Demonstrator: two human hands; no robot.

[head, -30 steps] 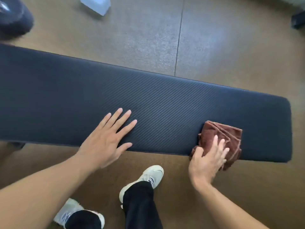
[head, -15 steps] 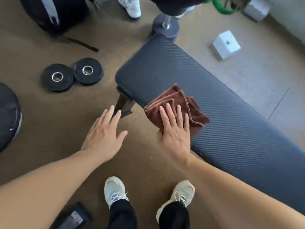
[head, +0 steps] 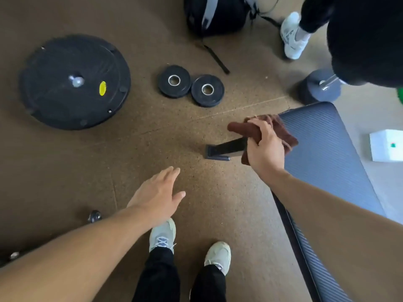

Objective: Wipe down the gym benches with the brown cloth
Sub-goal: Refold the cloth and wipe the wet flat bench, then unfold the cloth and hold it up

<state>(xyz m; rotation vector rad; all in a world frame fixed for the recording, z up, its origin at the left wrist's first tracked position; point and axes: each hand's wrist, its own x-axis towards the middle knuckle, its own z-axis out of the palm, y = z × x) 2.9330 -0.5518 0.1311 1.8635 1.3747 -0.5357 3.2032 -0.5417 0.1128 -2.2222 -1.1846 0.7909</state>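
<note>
A dark padded gym bench with a ribbed surface runs along the right side, its end at centre right. My right hand grips the bunched brown cloth at the left corner of that end, over the bench's edge. The cloth hangs partly off the pad above the black bench foot. My left hand hovers over the brown floor with straight fingers, holding nothing, left of the bench.
Two small black weight plates and a large black plate lie on the floor ahead. A dumbbell, a black bag and another person's shoe are at the top. A white box sits right of the bench.
My right hand went from pressing flat on the cloth to gripping it bunched at the bench's end corner. The view swung left, and my left hand stays off the bench.
</note>
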